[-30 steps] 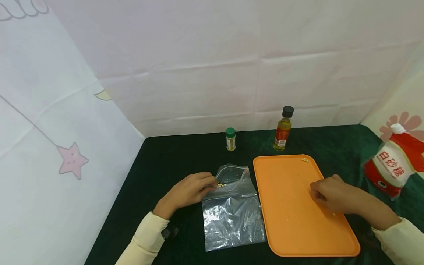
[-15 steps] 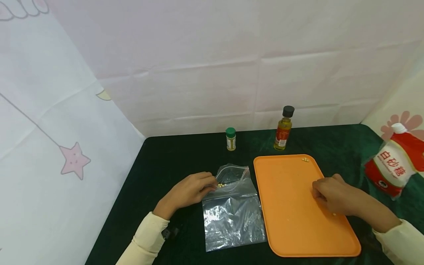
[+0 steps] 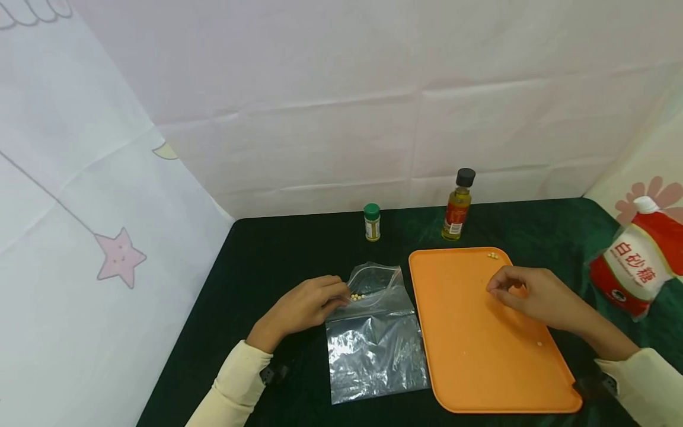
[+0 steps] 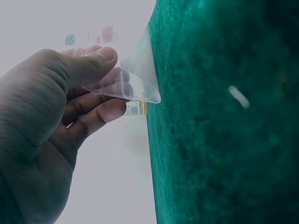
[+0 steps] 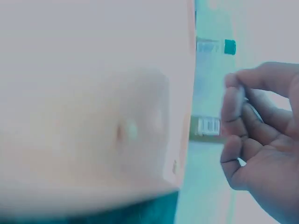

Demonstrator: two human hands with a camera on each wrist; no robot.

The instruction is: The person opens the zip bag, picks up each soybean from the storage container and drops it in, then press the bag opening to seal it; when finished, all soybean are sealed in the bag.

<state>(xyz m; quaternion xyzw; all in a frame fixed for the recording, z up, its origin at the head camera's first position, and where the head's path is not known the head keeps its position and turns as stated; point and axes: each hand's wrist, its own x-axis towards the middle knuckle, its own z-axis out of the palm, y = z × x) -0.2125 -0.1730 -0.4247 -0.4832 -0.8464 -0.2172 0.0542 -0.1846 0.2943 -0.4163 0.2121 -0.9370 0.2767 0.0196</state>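
Note:
My left hand (image 3: 312, 302) pinches the rim of a clear zip bag (image 3: 376, 356) lying flat; the left wrist view shows the thumb (image 4: 96, 65) pressing the film (image 4: 140, 74) against the fingers. Several small yellow beans (image 3: 357, 296) lie inside its mouth. Above the orange tray (image 3: 459, 344), my right hand (image 3: 533, 293) holds its thumb and index fingertips together; whether a bean sits between them is hidden. A lone bean (image 3: 539, 344) lies on the tray by its right edge, blurred in the right wrist view. Several more beans (image 3: 492, 255) cluster at its far right corner.
A small green-capped jar (image 3: 372, 222) stands behind the bag, and a black-capped oil bottle (image 3: 457, 207) behind the tray. To the right leans a red and white sugar bag (image 3: 635, 261). A dark green cloth (image 3: 283, 249) covers the table, with a printed curtain behind.
My right hand has lifted off the tray and moved slightly away from me and to the left, thumb and index fingertips together. My left hand and the zip bag have stayed in place.

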